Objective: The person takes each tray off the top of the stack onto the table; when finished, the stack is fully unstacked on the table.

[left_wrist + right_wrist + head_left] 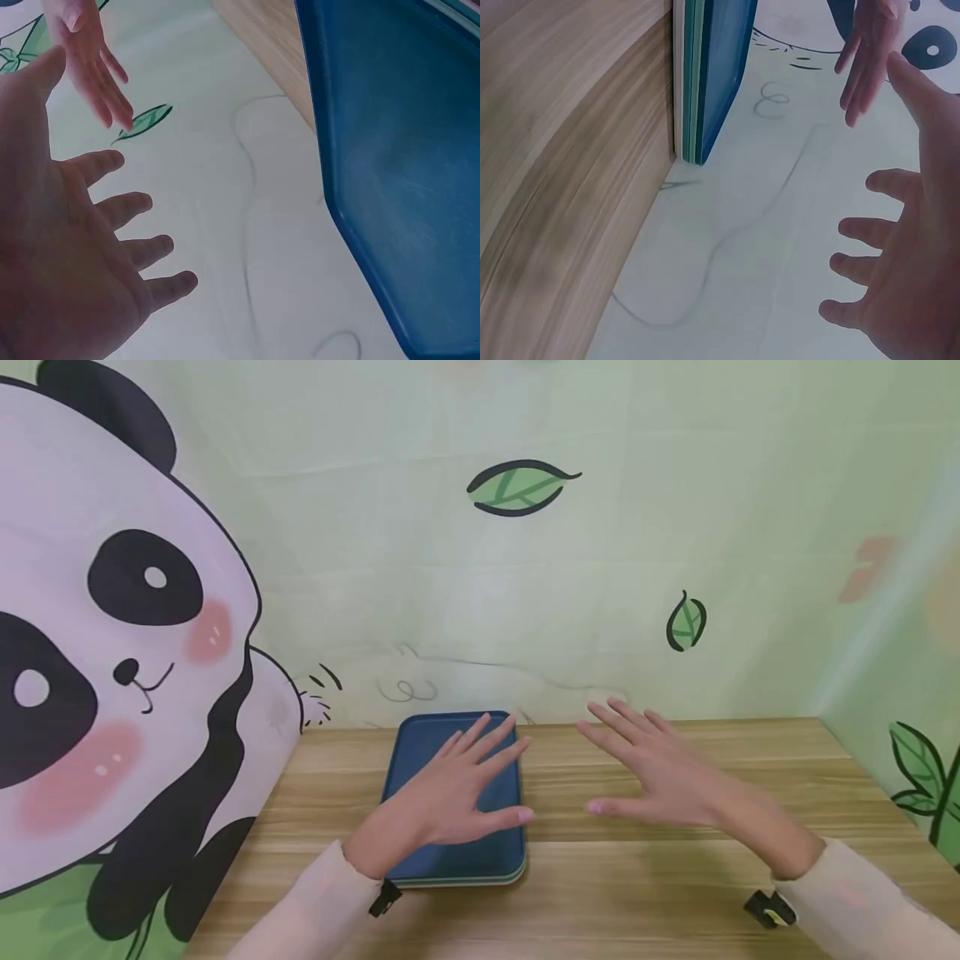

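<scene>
A stack of flat rectangular trays lies on the wooden table, left of the middle; its top is a dark blue tray (450, 860) with a raised rim. In the right wrist view, lighter teal and pale edges (688, 90) show beneath the blue tray (724, 75). My left hand (461, 785) hovers above the blue tray, fingers spread and straight, holding nothing. Over the wood to the right of the stack is my right hand (660, 768), its fingers likewise spread and nothing in it. Both palms are seen bare in the wrist views.
The wooden table (600, 893) runs back to a pale green cloth backdrop (375, 527) printed with leaves. A large printed panda (165, 693) fills the left side. Small black devices sit at the left cuff (386, 899) and right cuff (770, 910).
</scene>
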The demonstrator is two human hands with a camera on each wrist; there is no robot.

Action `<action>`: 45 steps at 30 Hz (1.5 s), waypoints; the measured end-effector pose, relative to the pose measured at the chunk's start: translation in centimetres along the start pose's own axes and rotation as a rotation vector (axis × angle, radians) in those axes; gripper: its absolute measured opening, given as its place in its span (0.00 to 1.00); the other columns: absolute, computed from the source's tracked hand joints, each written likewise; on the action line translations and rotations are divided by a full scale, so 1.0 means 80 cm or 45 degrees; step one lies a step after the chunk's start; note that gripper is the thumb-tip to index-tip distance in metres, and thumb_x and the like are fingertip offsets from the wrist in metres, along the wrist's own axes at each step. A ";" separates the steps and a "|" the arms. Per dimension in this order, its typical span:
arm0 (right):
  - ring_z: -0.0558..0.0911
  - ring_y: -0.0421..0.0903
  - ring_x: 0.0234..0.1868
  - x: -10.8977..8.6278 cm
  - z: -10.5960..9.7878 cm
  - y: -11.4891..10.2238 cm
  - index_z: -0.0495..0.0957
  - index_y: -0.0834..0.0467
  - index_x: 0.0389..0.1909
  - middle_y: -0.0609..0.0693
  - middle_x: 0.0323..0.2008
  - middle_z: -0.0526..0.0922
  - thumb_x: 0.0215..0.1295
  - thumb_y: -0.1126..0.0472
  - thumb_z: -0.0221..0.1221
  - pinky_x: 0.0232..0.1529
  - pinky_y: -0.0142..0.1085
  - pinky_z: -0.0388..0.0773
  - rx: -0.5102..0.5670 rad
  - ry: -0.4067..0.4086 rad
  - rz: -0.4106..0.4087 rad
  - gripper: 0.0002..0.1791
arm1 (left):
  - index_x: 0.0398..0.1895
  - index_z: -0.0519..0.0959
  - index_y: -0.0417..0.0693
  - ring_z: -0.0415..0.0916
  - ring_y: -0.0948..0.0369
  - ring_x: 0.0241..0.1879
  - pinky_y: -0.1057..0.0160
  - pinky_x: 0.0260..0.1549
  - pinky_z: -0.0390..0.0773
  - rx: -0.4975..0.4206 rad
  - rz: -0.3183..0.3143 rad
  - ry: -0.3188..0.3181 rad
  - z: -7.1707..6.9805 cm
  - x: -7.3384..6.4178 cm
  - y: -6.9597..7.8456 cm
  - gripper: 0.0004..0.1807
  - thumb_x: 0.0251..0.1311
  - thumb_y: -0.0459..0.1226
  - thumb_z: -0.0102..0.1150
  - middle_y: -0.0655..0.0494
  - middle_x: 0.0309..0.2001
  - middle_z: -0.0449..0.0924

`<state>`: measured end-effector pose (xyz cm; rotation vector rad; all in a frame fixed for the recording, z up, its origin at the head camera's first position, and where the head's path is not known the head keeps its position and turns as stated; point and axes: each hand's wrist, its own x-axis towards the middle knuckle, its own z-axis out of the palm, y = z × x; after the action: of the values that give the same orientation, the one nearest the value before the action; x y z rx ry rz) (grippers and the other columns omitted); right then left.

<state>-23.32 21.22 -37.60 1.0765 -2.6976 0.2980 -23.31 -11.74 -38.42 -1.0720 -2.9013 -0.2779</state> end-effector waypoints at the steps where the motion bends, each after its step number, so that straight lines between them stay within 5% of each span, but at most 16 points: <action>1: 0.48 0.62 0.84 0.001 0.001 -0.001 0.55 0.46 0.86 0.54 0.85 0.52 0.64 0.25 0.62 0.74 0.73 0.52 0.008 -0.002 0.000 0.56 | 0.87 0.46 0.72 0.28 0.54 0.85 0.35 0.79 0.46 -0.018 0.001 0.010 0.000 -0.001 -0.002 0.51 0.66 0.80 0.34 0.69 0.86 0.28; 8: 0.53 0.62 0.83 0.019 0.015 -0.009 0.54 0.47 0.86 0.55 0.84 0.56 0.67 0.28 0.63 0.75 0.69 0.56 0.128 0.043 0.012 0.54 | 0.86 0.54 0.67 0.41 0.48 0.85 0.33 0.76 0.53 -0.166 -0.081 0.211 0.007 -0.008 -0.050 0.47 0.70 0.73 0.47 0.59 0.86 0.48; 14: 0.62 0.62 0.80 0.041 0.054 -0.012 0.57 0.53 0.84 0.57 0.81 0.62 0.69 0.35 0.66 0.75 0.63 0.61 0.378 0.068 0.107 0.51 | 0.86 0.57 0.57 0.51 0.47 0.82 0.34 0.75 0.59 -0.354 -0.394 0.331 0.035 -0.019 -0.119 0.48 0.71 0.71 0.49 0.52 0.84 0.54; 18: 0.64 0.63 0.78 0.055 0.089 -0.016 0.59 0.58 0.83 0.60 0.78 0.65 0.71 0.38 0.65 0.75 0.62 0.62 0.537 0.045 0.202 0.49 | 0.85 0.56 0.46 0.54 0.41 0.81 0.35 0.75 0.58 -0.461 -0.572 0.356 0.050 -0.032 -0.147 0.49 0.74 0.66 0.51 0.41 0.83 0.55; 24: 0.71 0.64 0.73 0.069 0.134 -0.027 0.62 0.63 0.81 0.63 0.76 0.69 0.72 0.36 0.63 0.71 0.61 0.70 0.769 -0.004 0.333 0.49 | 0.82 0.55 0.32 0.62 0.33 0.74 0.33 0.71 0.65 -0.490 -0.691 0.339 0.065 -0.050 -0.164 0.45 0.77 0.54 0.55 0.28 0.78 0.58; 30: 0.78 0.65 0.67 0.079 0.163 -0.033 0.65 0.65 0.78 0.66 0.70 0.75 0.73 0.42 0.66 0.65 0.58 0.77 0.996 0.033 0.497 0.44 | 0.81 0.57 0.30 0.76 0.33 0.64 0.38 0.62 0.78 -0.620 -0.771 0.279 0.078 -0.065 -0.169 0.37 0.80 0.44 0.54 0.25 0.72 0.68; 38: 0.85 0.58 0.54 0.090 0.185 -0.053 0.70 0.71 0.72 0.65 0.59 0.81 0.73 0.51 0.67 0.47 0.48 0.88 1.297 0.077 0.720 0.37 | 0.80 0.62 0.35 0.71 0.35 0.69 0.38 0.64 0.75 -0.821 -0.842 0.241 0.093 -0.077 -0.173 0.30 0.79 0.33 0.50 0.28 0.71 0.69; 45: 0.85 0.55 0.48 0.096 0.194 -0.065 0.71 0.76 0.67 0.64 0.50 0.81 0.70 0.69 0.65 0.41 0.43 0.88 1.288 0.124 0.760 0.28 | 0.81 0.61 0.39 0.68 0.34 0.71 0.35 0.62 0.76 -1.107 -0.896 0.167 0.095 -0.083 -0.181 0.28 0.81 0.33 0.47 0.30 0.75 0.64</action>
<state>-27.12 8.41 -49.74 0.3105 -2.6726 1.8753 -27.45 -25.41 -48.76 0.0594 -2.9090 -1.6383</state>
